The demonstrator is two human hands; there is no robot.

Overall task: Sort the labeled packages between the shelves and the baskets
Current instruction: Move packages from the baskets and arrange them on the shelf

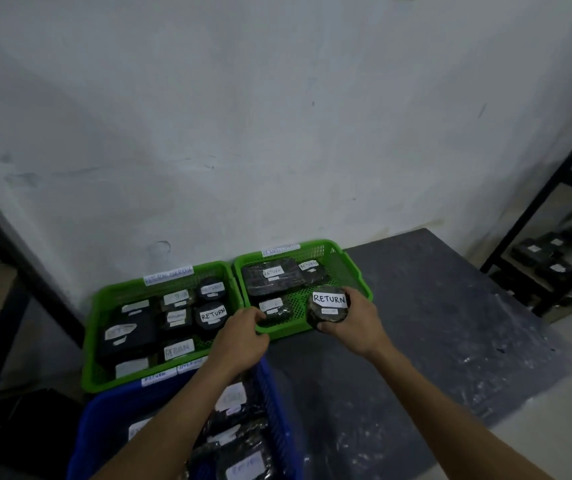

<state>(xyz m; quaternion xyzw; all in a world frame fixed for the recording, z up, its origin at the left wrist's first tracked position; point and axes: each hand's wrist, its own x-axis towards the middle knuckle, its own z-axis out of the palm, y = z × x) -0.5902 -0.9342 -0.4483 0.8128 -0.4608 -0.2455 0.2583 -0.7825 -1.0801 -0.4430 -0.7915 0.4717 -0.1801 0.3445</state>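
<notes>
Clasps the seemingly light, stiff round RETURN package (327, 306) by its rim in curled right fingers (353, 299), hooking left fingers (255, 315) over the green basket (288, 332).

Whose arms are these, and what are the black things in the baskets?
No machine here. A person wears a camera on their head, so the picture looks down at their arms. By the wall stand a left green basket, a right green basket and a blue basket, all holding black packages with white labels. The right hand holds a round package marked RETURN over the right green basket. The left hand is at that basket's near corner; whether its fingers grip anything, I cannot tell. A shelf frame stands at the right.
</notes>
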